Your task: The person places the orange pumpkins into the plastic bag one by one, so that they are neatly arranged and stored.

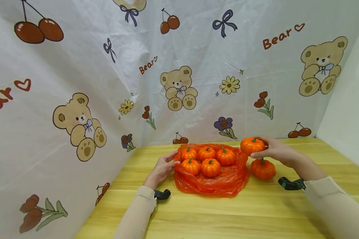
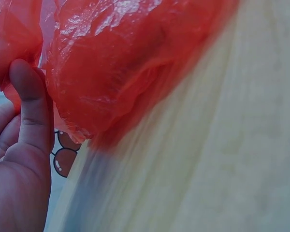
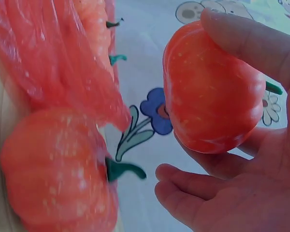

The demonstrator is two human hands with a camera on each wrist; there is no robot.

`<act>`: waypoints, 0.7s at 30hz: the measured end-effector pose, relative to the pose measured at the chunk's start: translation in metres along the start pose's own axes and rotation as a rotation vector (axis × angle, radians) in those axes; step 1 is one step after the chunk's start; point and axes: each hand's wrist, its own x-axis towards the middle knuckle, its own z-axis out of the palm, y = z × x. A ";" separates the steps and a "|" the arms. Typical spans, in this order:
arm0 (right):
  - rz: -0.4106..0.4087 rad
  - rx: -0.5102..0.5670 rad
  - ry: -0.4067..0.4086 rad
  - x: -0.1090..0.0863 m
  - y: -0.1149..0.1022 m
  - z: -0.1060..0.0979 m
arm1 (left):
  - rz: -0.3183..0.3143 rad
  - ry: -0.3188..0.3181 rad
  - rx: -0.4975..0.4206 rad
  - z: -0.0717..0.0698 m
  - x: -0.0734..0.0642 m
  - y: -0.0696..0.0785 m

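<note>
A thin red plastic bag lies spread wide on the table, its mouth upward, with several small orange pumpkins with green stems inside. My left hand pinches the bag's left rim between thumb and fingers, and the left wrist view shows the film bunched at the thumb tip. Up at the bag's right edge, my right hand holds another pumpkin raised above the table. In the right wrist view this held pumpkin sits between thumb and fingers. Below it, one pumpkin stands on the table outside the bag.
The wooden table backs onto a white sheet printed with bears, cherries and flowers, which also hangs along the left. A plain white wall borders the right side. Black wrist devices stick out below both sleeves.
</note>
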 end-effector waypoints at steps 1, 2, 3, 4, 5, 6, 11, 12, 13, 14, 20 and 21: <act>0.000 -0.001 -0.002 0.001 -0.002 0.001 | 0.000 0.002 -0.003 0.000 0.000 0.000; -0.001 0.000 -0.006 0.003 -0.003 0.003 | 0.000 0.004 -0.006 0.000 0.001 0.000; -0.001 -0.003 -0.010 0.004 -0.005 0.004 | 0.001 0.003 -0.005 0.000 0.001 0.000; -0.004 -0.002 -0.016 0.005 -0.006 0.005 | 0.001 0.003 -0.008 0.000 0.001 0.000; -0.002 -0.006 -0.020 0.007 -0.007 0.006 | 0.001 0.002 -0.010 -0.001 0.001 -0.001; -0.002 -0.008 -0.026 0.008 -0.008 0.008 | 0.002 0.002 -0.009 -0.001 0.001 -0.001; -0.018 -0.006 -0.054 0.014 -0.012 0.013 | 0.001 -0.002 -0.002 -0.001 0.001 0.000; -0.021 -0.006 -0.061 0.015 -0.013 0.014 | 0.001 -0.003 0.001 -0.001 0.001 0.000; -0.021 -0.004 -0.066 0.017 -0.014 0.015 | 0.001 -0.003 0.002 -0.001 0.001 0.000; -0.016 -0.002 -0.071 0.018 -0.015 0.017 | 0.000 -0.002 0.003 0.000 0.001 0.001; 0.007 0.021 -0.123 0.023 -0.022 0.025 | 0.002 0.006 0.006 0.001 -0.001 0.002; 0.006 0.016 -0.131 0.024 -0.023 0.027 | 0.002 0.006 0.008 0.001 -0.001 0.002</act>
